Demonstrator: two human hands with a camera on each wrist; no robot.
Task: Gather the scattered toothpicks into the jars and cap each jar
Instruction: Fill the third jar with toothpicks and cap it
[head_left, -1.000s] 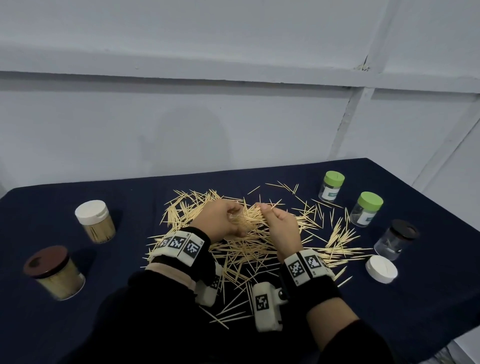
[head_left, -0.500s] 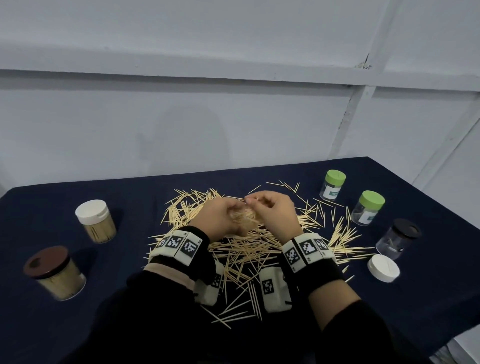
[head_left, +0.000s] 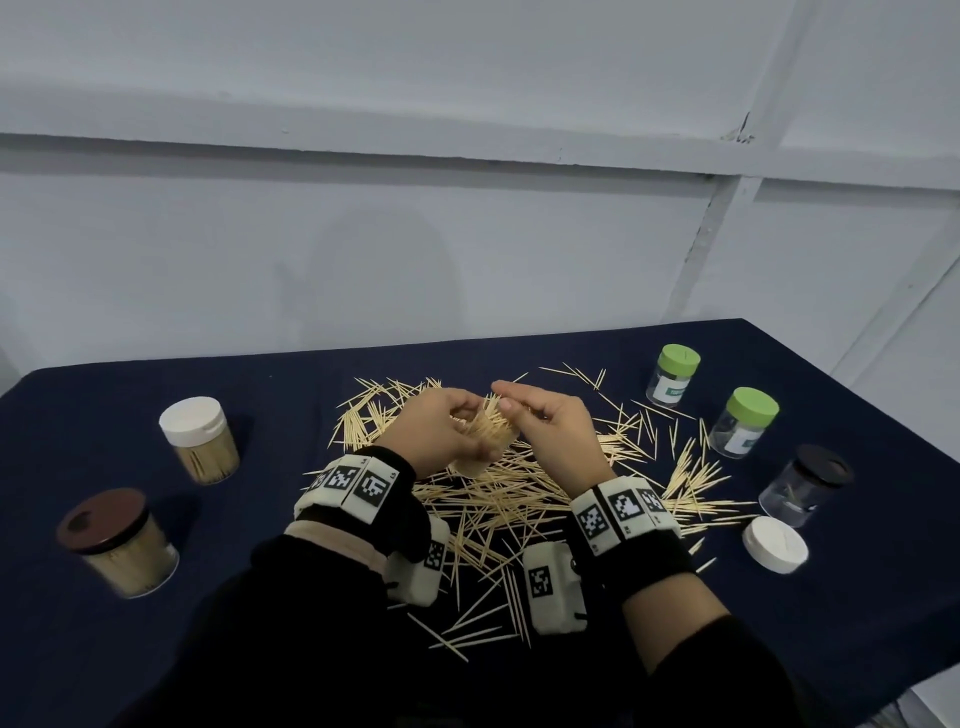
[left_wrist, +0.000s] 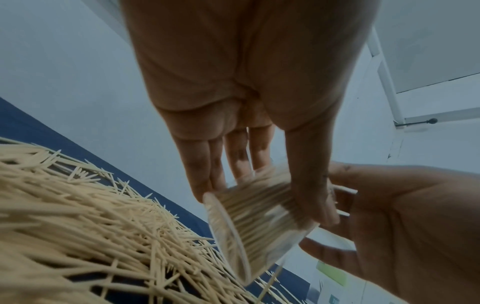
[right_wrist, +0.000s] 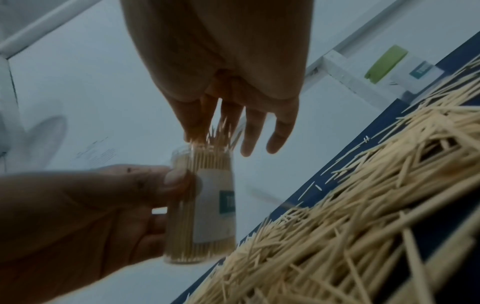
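My left hand grips a clear jar packed with toothpicks and holds it tilted above the pile. In the left wrist view the left hand has its thumb and fingers wrapped round the jar. My right hand is at the jar's mouth. In the right wrist view, the right hand has its thumb and fingers round a small bunch of toothpicks sticking out of the jar. Scattered toothpicks cover the middle of the dark blue table.
A loose white lid lies at the right, by a black-capped jar and two green-capped jars. At the left stand a full white-capped jar and a full brown-capped jar.
My right hand has carried a bunch of toothpicks from the pile to the jar's mouth. Both hands and the jar have risen a little.
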